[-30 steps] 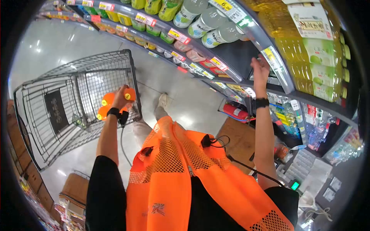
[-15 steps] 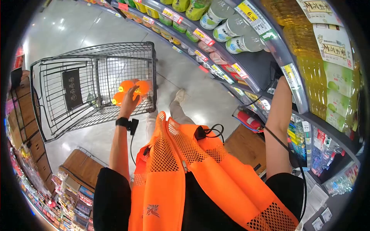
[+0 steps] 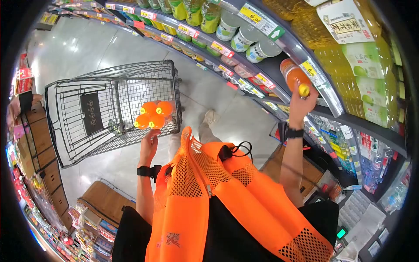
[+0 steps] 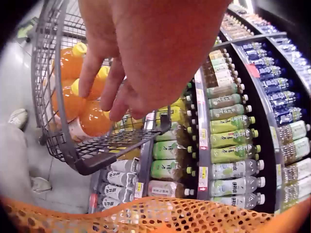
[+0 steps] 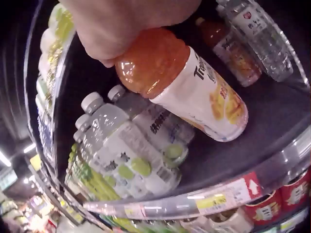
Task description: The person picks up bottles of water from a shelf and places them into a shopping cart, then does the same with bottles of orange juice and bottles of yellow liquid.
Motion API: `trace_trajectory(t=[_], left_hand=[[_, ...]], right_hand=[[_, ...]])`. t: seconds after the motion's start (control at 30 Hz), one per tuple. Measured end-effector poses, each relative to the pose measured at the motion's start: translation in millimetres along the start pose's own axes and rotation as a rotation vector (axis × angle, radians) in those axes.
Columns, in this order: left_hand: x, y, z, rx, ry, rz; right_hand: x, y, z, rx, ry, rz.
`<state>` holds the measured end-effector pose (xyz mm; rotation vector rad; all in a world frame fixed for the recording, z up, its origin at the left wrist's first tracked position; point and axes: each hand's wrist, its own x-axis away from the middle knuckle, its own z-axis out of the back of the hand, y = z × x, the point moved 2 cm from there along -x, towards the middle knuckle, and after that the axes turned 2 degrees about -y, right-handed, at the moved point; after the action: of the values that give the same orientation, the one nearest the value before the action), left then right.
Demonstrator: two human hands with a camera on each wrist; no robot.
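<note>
My right hand (image 3: 302, 105) grips an orange juice bottle (image 3: 290, 73) with a yellow cap near its neck, at the front of a shelf. In the right wrist view this bottle (image 5: 204, 99) slants over the dark shelf board, its white label showing fruit. Several more orange juice bottles (image 3: 158, 121) with yellow caps stand grouped inside the shopping cart (image 3: 170, 66). My left hand (image 3: 149, 147) is beside them at the near side of the cart, holding nothing. In the left wrist view its fingers (image 4: 90, 75) hang loosely extended and overlap the bottles.
Clear bottles with green and white labels (image 5: 121, 150) stand beside the held bottle. Behind it lie another orange bottle (image 5: 232, 52) and a water bottle (image 5: 260, 36). Large yellow bottles (image 3: 365, 61) fill the shelf above. A wooden crate (image 3: 102, 196) stands behind the cart.
My right hand, earlier reaching into the shelf, has come back toward its front edge with an orange juice bottle. My left hand has left the bottles in the cart and drawn back toward my body.
</note>
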<state>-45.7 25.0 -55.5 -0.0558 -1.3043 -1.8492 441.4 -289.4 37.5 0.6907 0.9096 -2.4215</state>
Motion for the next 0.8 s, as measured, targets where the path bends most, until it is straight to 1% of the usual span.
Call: trace_trajectory(t=[0.03, 0.1, 0.13, 0.2, 0.23, 0.27, 0.33, 0.4, 0.43, 0.47, 0.53, 0.63, 0.67, 0.7, 0.73, 0.8], left_hand=[[-1, 9, 1, 0.007, 0.001, -0.045], [0, 24, 7, 0.004, -0.002, -0.126], [-1, 39, 8, 0.03, -0.015, -0.146], [-4, 62, 2, 0.01, -0.085, -0.192], [-8, 80, -1, 0.013, -0.099, -0.231], [-6, 113, 0, -0.019, -0.178, -0.319], [-3, 158, -1, -0.093, -0.314, -0.454], [5, 216, -2, -0.163, -0.288, -0.652], [8, 233, -2, -0.19, -0.28, -0.754], [7, 239, -1, -0.215, -0.307, -0.797], [7, 243, 7, -0.278, -0.341, -0.866], [7, 213, 35, -0.155, -0.388, -0.723], [12, 205, 41, -0.042, -0.34, -0.662], [12, 206, 51, -0.197, -0.286, -0.775], [9, 191, 58, -0.227, -0.264, -0.788], [-2, 181, 66, -0.269, -0.234, -0.799]], right_hand=[[15, -9, 9, 0.069, 0.062, 0.244], [32, -50, 41, -0.137, -0.008, 0.152], [41, -63, 51, -0.151, 0.005, 0.194], [53, -95, 86, -0.123, -0.25, 0.211], [47, -112, 92, -0.117, -0.365, 0.241], [39, -129, 93, -0.196, -0.429, 0.275], [44, -165, 96, -0.358, -0.579, 0.31], [52, -196, 78, -0.473, -0.635, 0.415], [58, -212, 66, -0.543, -0.71, 0.433], [63, -227, 55, -0.606, -0.786, 0.455], [65, -268, 40, -0.776, -0.815, 0.562], [76, -303, 11, -0.886, -0.868, 0.6], [85, -316, 3, -0.892, -0.852, 0.645], [94, -328, -6, -0.89, -0.84, 0.692], [99, -336, -10, -0.879, -0.84, 0.741], [99, -347, -15, -0.778, -0.874, 0.711]])
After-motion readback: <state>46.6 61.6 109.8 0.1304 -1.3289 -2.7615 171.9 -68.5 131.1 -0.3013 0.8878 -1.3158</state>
